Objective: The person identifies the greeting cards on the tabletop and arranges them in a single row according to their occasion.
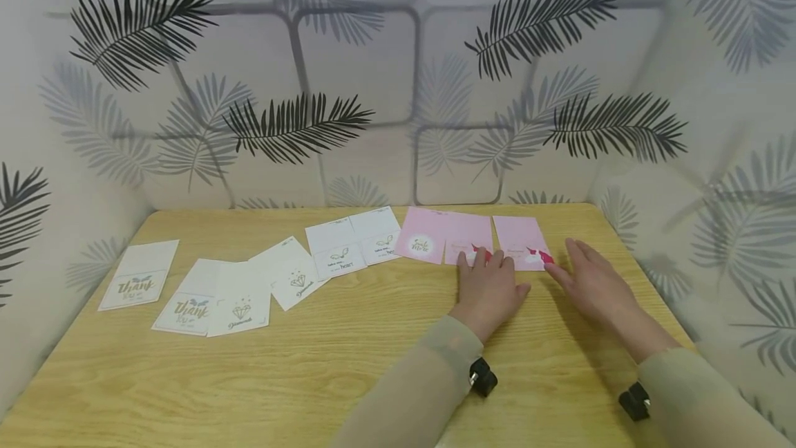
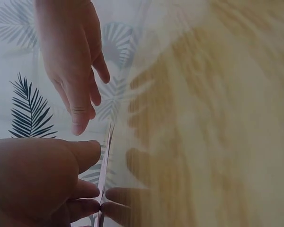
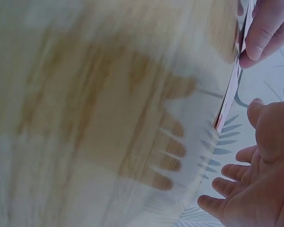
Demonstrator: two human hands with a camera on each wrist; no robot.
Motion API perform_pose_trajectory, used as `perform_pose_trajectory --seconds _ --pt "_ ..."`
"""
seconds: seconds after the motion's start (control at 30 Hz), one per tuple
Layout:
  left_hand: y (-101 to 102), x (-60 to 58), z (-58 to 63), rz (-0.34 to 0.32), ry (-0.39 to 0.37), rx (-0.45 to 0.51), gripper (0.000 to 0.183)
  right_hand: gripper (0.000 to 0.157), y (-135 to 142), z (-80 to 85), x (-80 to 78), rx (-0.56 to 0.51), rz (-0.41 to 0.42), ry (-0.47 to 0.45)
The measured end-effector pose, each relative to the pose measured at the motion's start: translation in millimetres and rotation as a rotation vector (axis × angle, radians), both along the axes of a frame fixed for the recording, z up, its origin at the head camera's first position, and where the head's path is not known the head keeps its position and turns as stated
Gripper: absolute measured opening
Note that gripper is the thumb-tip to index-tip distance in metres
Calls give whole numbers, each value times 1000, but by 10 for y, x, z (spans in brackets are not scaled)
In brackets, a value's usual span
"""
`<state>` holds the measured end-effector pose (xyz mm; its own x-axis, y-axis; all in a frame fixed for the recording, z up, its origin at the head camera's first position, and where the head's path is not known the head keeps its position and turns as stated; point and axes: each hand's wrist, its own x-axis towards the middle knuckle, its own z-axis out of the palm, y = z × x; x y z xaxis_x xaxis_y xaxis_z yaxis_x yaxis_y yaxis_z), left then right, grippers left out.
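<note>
My left hand [image 1: 491, 292] rests its fingertips on the lower part of a pink unicorn card [image 1: 456, 249], covering some of its picture. A second pink unicorn card [image 1: 517, 230] lies just to the right, a narrow gap away. Overlapping the first on its left is a pink card with a round white patch of lettering [image 1: 420, 246]. My right hand [image 1: 597, 289] hovers above the table beside the right unicorn card, its fingers extended and nothing in them. In the right wrist view the right fingers [image 3: 229, 172] stand apart over the wood, clear of the thin pink card edge [image 3: 228, 101].
White cards run leftward along the wooden table [image 1: 298, 379]: two with wings [image 1: 338, 254], two with diamonds [image 1: 241, 306], and two "thank you" cards [image 1: 137, 285], the leftmost lying apart. A leaf-patterned wall covering [image 1: 367, 157] encloses the table's back and sides.
</note>
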<state>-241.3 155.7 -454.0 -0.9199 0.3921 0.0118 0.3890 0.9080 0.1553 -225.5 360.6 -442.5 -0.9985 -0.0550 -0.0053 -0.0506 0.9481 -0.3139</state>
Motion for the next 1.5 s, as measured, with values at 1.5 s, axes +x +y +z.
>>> perform_pose_trajectory --seconds 1.5 --pt "27 -80 -134 -19 -55 4 57 48 -40 67 -121 -142 -13 -85"
